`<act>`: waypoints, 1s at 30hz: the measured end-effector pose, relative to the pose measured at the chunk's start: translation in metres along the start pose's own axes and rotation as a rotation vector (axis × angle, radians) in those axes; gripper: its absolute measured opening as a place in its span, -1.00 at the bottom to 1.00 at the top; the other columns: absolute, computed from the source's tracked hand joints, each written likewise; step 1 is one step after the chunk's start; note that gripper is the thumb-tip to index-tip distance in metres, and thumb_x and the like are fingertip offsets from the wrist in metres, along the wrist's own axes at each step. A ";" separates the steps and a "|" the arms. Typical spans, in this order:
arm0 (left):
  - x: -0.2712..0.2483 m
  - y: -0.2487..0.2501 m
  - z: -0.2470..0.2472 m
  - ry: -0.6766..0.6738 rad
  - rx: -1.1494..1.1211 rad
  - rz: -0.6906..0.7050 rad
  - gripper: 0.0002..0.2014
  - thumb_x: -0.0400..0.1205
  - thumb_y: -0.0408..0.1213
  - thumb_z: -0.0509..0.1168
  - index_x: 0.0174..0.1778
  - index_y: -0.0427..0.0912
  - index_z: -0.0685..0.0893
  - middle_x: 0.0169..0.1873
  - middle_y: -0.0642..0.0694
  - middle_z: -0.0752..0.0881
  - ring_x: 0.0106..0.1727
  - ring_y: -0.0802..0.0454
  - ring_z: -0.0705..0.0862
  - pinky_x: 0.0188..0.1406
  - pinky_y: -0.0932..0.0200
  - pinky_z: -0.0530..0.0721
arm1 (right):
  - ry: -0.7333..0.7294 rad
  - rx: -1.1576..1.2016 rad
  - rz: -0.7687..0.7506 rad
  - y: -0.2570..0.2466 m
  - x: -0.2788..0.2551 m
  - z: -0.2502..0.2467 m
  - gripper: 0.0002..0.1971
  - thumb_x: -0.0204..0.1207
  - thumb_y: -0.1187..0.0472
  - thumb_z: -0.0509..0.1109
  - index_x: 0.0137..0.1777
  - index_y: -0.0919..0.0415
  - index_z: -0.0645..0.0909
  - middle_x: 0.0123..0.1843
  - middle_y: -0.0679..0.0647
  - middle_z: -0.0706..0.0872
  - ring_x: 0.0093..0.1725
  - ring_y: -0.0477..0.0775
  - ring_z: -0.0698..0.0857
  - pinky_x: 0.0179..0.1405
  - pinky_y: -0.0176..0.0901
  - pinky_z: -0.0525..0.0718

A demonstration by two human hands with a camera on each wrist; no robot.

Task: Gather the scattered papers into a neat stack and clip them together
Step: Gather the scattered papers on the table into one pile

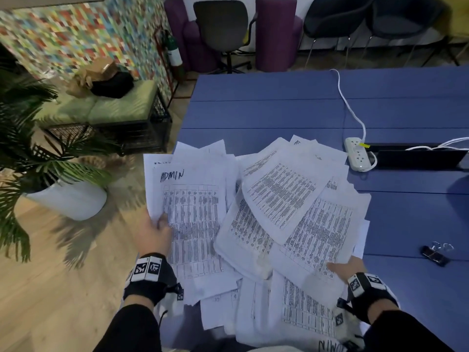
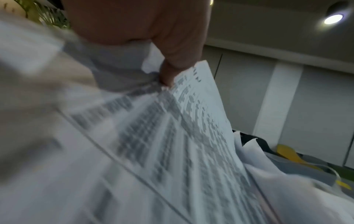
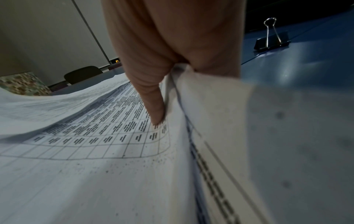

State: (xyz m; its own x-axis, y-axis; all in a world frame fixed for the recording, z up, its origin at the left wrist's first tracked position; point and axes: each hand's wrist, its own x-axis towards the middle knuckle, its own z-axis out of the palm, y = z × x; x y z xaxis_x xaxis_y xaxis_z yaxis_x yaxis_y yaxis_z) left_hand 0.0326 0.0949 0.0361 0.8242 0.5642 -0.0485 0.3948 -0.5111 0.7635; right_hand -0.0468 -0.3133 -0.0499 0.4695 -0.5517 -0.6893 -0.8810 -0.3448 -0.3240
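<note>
Several printed sheets [image 1: 266, 212] lie fanned in a loose pile on the blue table [image 1: 279, 110]; the left top sheet [image 1: 193, 214] reads "ADMIN". My left hand [image 1: 154, 232] pinches the left edge of that sheet bundle [image 2: 182, 128], thumb [image 2: 168, 75] on top. At the pile's right edge my right hand [image 1: 347, 266] pinches sheets [image 3: 114, 136] between thumb [image 3: 153, 106] and the fingers beneath. Two black binder clips [image 1: 435, 254] lie on the table right of the pile, apart from both hands; one clip [image 3: 272, 40] shows beyond the right hand.
A white power strip [image 1: 356, 153] with its cable lies behind the pile, beside a black recess [image 1: 416, 158] in the table. Left of the table's edge are a potted palm [image 1: 50, 179] and a green bench [image 1: 106, 105]. Chairs [image 1: 223, 29] stand behind the table.
</note>
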 end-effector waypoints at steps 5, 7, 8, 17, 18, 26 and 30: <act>0.011 -0.024 0.024 -0.404 0.194 -0.237 -0.36 0.47 -0.10 0.49 0.36 -0.40 0.51 0.22 -0.34 0.66 0.24 -0.28 0.64 0.24 -0.11 0.61 | -0.012 -0.003 -0.016 -0.001 0.000 -0.001 -0.25 0.41 0.19 0.54 0.52 0.44 0.30 0.49 0.38 0.47 0.43 0.38 0.50 0.34 0.14 0.52; 0.007 -0.036 0.033 -0.468 0.225 -0.378 -0.17 0.46 -0.10 0.51 0.49 -0.51 0.32 0.43 -0.41 0.49 0.41 -0.32 0.51 0.28 -0.05 0.53 | -0.012 -0.013 -0.005 -0.001 0.000 -0.002 -0.20 0.40 0.16 0.54 0.54 0.45 0.26 0.51 0.38 0.44 0.45 0.38 0.48 0.35 0.15 0.51; 0.003 -0.039 0.037 -0.459 0.218 -0.429 -0.15 0.46 -0.11 0.51 0.50 -0.54 0.28 0.45 -0.43 0.46 0.43 -0.33 0.49 0.24 -0.04 0.52 | -0.011 -0.019 0.005 -0.001 -0.001 -0.002 -0.17 0.39 0.14 0.55 0.55 0.46 0.23 0.52 0.39 0.42 0.45 0.39 0.47 0.34 0.15 0.52; 0.007 -0.035 0.040 -0.256 0.245 -0.265 -0.71 0.55 -0.37 0.28 0.20 -0.24 0.61 -0.08 -0.28 0.69 -0.17 -0.25 0.64 -0.23 0.01 0.64 | -0.025 -0.012 0.039 -0.005 -0.002 -0.003 -0.15 0.38 0.15 0.56 0.55 0.48 0.21 0.49 0.40 0.44 0.42 0.38 0.50 0.30 0.11 0.53; 0.011 -0.032 0.033 -0.221 0.243 -0.214 -0.73 0.54 -0.40 0.24 0.16 -0.22 0.59 -0.13 -0.26 0.67 -0.19 -0.25 0.63 -0.25 -0.01 0.64 | -0.022 -0.009 0.042 -0.006 -0.003 -0.004 -0.16 0.40 0.16 0.55 0.55 0.49 0.20 0.50 0.40 0.43 0.43 0.38 0.49 0.30 0.10 0.52; 0.021 0.026 -0.027 0.206 0.041 0.073 -0.84 0.52 -0.48 0.20 -0.02 -0.22 0.51 -0.28 -0.28 0.57 -0.26 -0.22 0.56 -0.26 0.02 0.49 | -0.015 -0.017 0.018 -0.007 -0.005 -0.003 -0.28 0.46 0.23 0.49 0.52 0.50 0.26 0.50 0.39 0.44 0.44 0.37 0.48 0.31 0.07 0.51; 0.032 0.045 -0.035 0.189 -0.218 0.142 -0.73 0.51 -0.40 0.25 0.09 -0.03 0.59 -0.08 -0.02 0.69 -0.08 -0.02 0.64 0.00 0.10 0.58 | -0.013 0.007 0.002 -0.009 -0.010 -0.004 -0.32 0.45 0.26 0.49 0.49 0.50 0.31 0.46 0.40 0.48 0.40 0.38 0.51 0.28 0.07 0.53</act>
State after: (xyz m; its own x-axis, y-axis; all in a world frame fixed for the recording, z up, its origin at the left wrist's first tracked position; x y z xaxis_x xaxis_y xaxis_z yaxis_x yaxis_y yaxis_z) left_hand 0.0620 0.1129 0.0916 0.7668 0.6180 0.1738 0.1680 -0.4544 0.8748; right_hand -0.0432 -0.3074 -0.0373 0.4669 -0.5427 -0.6982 -0.8824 -0.3383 -0.3271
